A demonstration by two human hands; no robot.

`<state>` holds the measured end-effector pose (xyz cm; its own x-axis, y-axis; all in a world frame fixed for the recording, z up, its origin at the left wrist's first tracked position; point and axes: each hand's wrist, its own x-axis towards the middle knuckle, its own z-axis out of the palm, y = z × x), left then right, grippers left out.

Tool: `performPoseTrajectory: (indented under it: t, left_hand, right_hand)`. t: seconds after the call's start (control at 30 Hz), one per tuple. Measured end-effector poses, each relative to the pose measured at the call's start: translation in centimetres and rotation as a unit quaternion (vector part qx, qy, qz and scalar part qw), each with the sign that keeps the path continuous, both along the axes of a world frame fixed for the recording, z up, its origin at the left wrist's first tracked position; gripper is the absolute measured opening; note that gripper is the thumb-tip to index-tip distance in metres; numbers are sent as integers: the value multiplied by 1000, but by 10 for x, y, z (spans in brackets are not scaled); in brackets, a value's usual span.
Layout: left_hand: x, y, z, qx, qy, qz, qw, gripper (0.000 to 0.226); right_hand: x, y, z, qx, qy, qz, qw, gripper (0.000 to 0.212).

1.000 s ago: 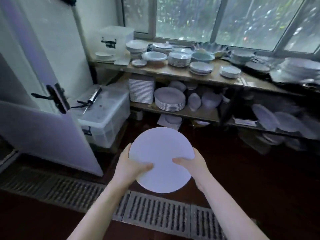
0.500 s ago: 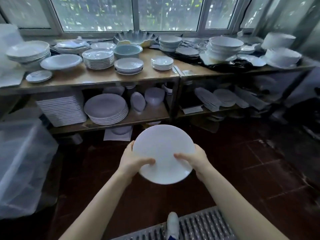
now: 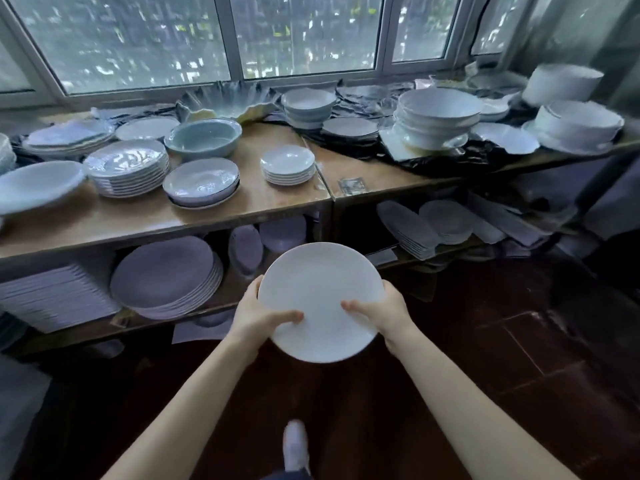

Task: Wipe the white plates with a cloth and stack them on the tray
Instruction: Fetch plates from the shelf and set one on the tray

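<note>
Grip closed, left hand (image 3: 258, 315) and right hand (image 3: 384, 311) clamped on opposite rims of the white plate (image 3: 320, 292), thumbs across its face, held midway between them (equally near either), short of the table (image 3: 242, 209) ahead.

A single wide-angle view from the head looks forward and down along both forearms; the plate (image 3: 320, 299) is close, at centre; it faces the shelves (image 3: 259, 202) under the window (image 3: 304, 36); floor (image 3: 485, 341) below.
</note>
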<state>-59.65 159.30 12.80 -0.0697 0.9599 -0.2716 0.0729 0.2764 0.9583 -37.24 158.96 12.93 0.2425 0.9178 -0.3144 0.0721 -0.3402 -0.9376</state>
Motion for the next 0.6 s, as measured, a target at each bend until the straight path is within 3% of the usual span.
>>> performPoseTrajectory:
  t: [0.33, 0.5, 0.6]
  left_hand:
    - [19, 226, 1, 10, -49, 13, 999, 82]
    - [25, 327, 5, 9, -30, 32, 999, 89]
    - [28, 379, 1, -5, -13, 49, 999, 80]
  right_hand:
    - [12, 236, 4, -14, -53, 4, 998, 61]
    - [16, 342, 11, -29, -63, 22, 997, 60]
    - [21, 401, 10, -36, -56, 39, 997, 59]
